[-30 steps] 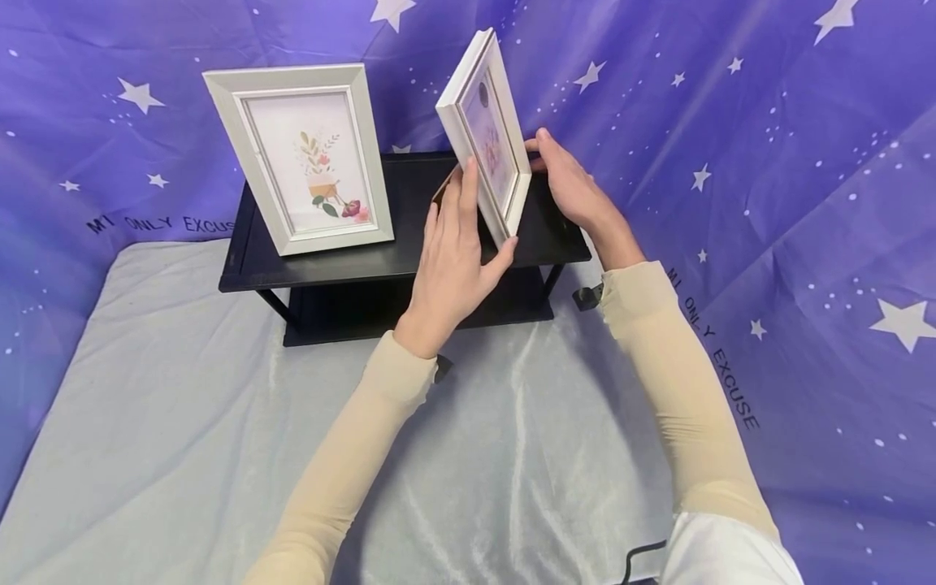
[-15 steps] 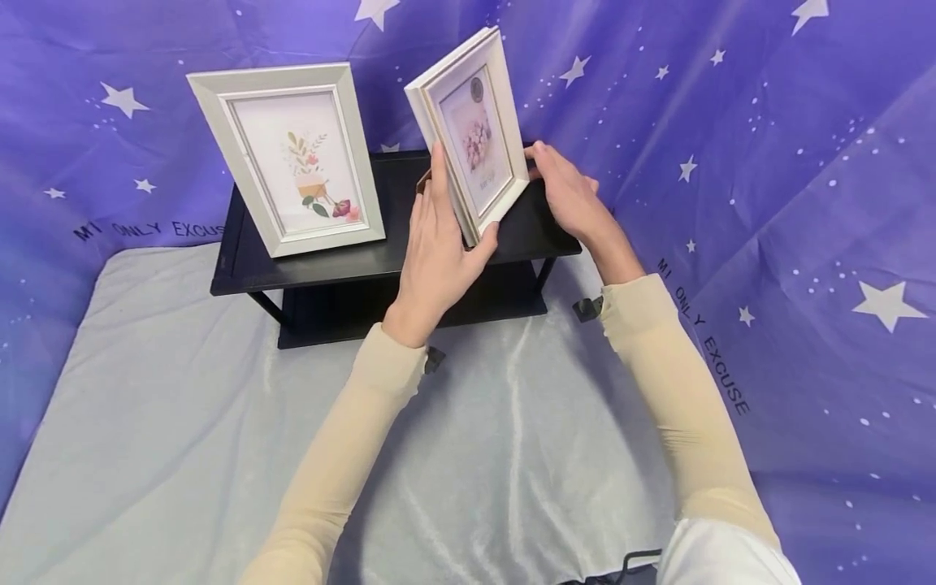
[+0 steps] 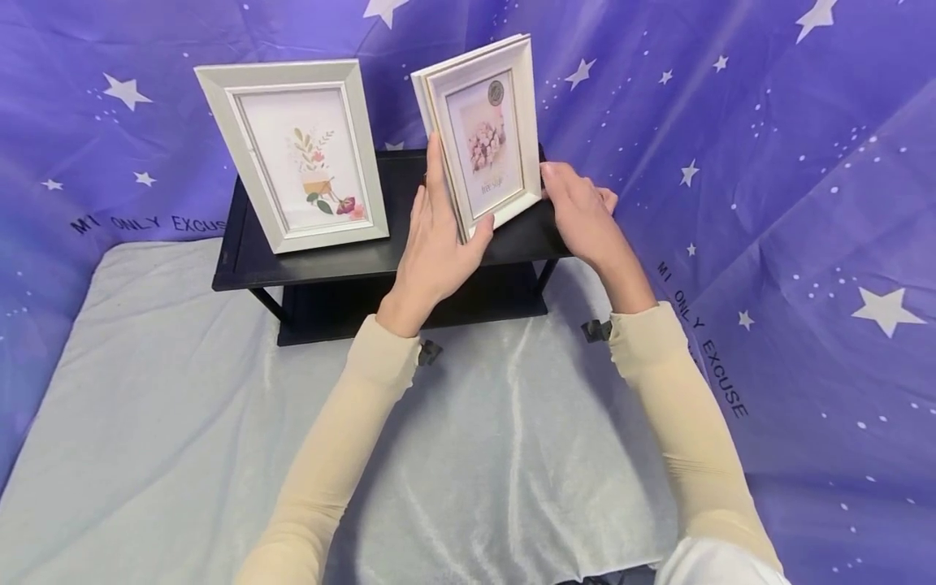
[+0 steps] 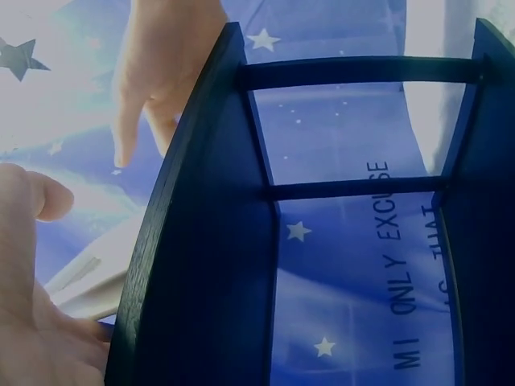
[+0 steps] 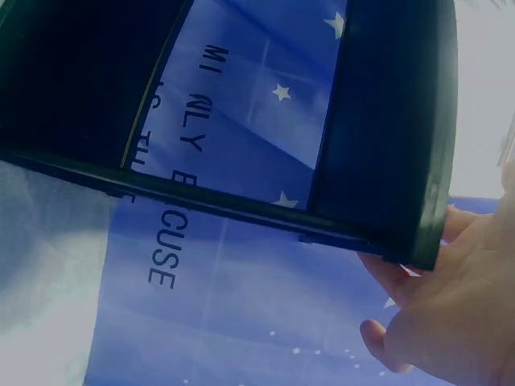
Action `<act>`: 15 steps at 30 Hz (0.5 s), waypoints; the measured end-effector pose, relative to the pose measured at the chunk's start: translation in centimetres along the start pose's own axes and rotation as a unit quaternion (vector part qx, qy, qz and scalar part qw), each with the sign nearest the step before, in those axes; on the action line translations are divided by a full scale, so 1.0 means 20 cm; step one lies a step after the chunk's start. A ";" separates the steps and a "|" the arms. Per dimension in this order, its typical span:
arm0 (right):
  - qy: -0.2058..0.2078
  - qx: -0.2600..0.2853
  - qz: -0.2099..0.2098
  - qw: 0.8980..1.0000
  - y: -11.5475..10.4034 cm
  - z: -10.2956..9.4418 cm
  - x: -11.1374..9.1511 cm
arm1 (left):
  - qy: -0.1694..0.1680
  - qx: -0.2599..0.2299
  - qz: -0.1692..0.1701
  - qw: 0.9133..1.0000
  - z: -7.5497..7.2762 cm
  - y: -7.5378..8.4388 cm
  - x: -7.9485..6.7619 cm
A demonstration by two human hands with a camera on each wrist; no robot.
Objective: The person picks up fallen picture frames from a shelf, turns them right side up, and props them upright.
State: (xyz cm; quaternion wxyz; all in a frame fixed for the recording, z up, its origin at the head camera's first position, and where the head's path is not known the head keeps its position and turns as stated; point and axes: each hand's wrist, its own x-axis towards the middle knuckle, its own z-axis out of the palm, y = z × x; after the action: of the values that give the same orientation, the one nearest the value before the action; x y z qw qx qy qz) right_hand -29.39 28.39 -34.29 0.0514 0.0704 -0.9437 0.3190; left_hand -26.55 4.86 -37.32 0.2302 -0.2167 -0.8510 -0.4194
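Observation:
A white picture frame [image 3: 486, 134] with a thin gold inner line and a print of pink flowers stands on the right part of a black two-tier shelf [image 3: 329, 262]. My left hand [image 3: 439, 248] holds its left side, fingers along the edge and thumb at the front of the lower corner. My right hand [image 3: 585, 211] is at the frame's lower right edge, its fingertips right by the border. In the right wrist view, the right hand's fingers [image 5: 386, 277] lie loosely by the shelf's end. Left of them stands a pale grey-white picture frame [image 3: 283, 240] with a plant print.
The shelf stands on a pale grey velvety cloth [image 3: 183, 422]. Behind and to the right hangs a purple curtain [image 3: 804, 203] with white stars and lettering. A small black clip-like piece [image 3: 595, 331] sits at the right cuff.
The white picture frame has turned from nearly edge-on to face more toward the front, its right side swinging outward. The right hand has shifted slightly right and down; the left hand stays on the frame.

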 end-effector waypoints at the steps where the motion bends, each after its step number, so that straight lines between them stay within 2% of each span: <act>1: 0.007 -0.003 -0.004 1.000 0.00 0.00 -0.02 | -0.001 -0.003 -0.001 1.000 0.00 0.00 0.00; 4: 0.025 -0.016 -0.012 0.999 -0.01 0.01 -0.06 | -0.006 -0.019 0.002 1.000 -0.01 -0.01 0.01; 7: 0.038 -0.022 -0.009 0.999 -0.01 0.02 -0.09 | -0.007 -0.080 0.010 0.997 -0.03 0.00 0.02; 9: 0.044 -0.026 -0.009 0.999 -0.01 0.03 -0.11 | -0.012 -0.143 0.010 0.990 -0.05 0.02 0.03; 12: 0.052 -0.031 -0.013 0.998 -0.01 0.05 -0.13 | -0.032 -0.229 -0.017 0.973 -0.10 0.06 0.03; 15: 0.059 -0.033 -0.020 0.998 -0.02 0.06 -0.14 | -0.051 -0.256 -0.057 0.963 -0.15 0.09 0.02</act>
State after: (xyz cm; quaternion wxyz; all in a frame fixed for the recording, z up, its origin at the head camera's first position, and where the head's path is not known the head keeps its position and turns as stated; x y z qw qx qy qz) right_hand -26.60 27.66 -35.47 0.1152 0.0683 -0.9476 0.2901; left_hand -25.28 3.52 -34.30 0.0985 -0.2406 -0.7366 -0.6244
